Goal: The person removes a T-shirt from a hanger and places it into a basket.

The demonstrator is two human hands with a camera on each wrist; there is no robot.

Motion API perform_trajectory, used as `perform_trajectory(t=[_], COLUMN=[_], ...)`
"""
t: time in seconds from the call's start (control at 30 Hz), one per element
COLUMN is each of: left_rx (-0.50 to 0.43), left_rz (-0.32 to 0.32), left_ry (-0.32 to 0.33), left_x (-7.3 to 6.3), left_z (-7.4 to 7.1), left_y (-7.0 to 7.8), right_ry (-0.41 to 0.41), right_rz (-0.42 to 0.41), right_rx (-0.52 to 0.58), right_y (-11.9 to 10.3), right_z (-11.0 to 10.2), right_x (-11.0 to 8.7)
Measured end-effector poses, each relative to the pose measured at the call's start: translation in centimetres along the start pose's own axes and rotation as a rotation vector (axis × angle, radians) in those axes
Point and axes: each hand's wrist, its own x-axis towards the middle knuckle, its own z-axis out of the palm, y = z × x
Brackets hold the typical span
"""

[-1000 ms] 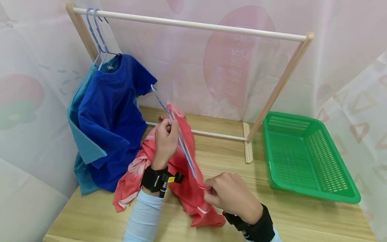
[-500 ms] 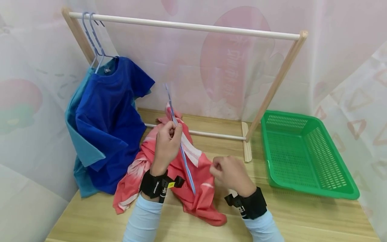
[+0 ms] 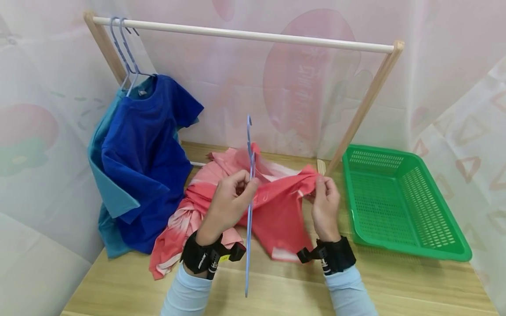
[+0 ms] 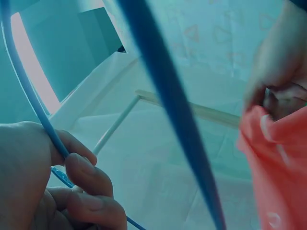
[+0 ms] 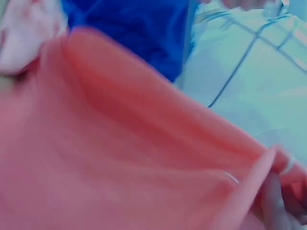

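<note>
Pinched upright on one side, drawn wide on the other

From where I stand, the left hand (image 3: 233, 195) has thumb and fingers curled on a slim, pale-blue clothes hanger (image 3: 248, 237), gripping it partway along. It stands nearly edge-on to the person, hook at the top, perhaps so that both its ends stay within reach.

The right hand (image 3: 327, 202) pinches the edge of a coral-red fabric shirt with white patches (image 3: 280, 215). That part is lifted and stretched out to the right, probably to spread the cloth away from the hanger. The rest of the shirt lies bunched on the pale wood-grain table (image 3: 288, 289), below the left hand and to its left. Some red cloth sits right against the hanger's far side, but I can't tell whether that end is inside the shirt.

On the white-railed rack with wooden legs (image 3: 249, 31), a royal-blue short-sleeved shirt (image 3: 146, 127) hangs in front of a teal shirt (image 3: 114, 188). Both are pushed to the left end, which seems to save rail space. A green plastic mesh basket (image 3: 466, 252) rests beside the rack's right leg, near the right hand.
</note>
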Motion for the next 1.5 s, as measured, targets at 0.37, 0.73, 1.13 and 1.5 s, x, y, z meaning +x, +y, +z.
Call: perform_trajectory(t=[0.37, 0.73, 1.13, 1.5], left_rx=[-0.025, -0.005, -0.008, -0.016], left_rz=[0.077, 0.076, 0.107, 0.108], left_ry=[-0.042, -0.137, -0.055, 0.000], left_x=[-0.5, -2.0, -2.7, 1.9], left_z=[-0.5, -1.5, -3.3, -3.0], left_y=[1.0, 2.2, 3.8, 3.0], right_ry=[0.003, -0.464, -0.600, -0.465], right_rz=[-0.435, -0.084, 0.144, 0.156], right_rx=[0.042, -0.742, -1.306, -1.421], right_y=[-4.3, 5.7, 8.8, 10.2], right_z=[-1.0, 1.1, 7.6, 10.2], right_x=[-0.6, 0.4, 0.7, 1.1])
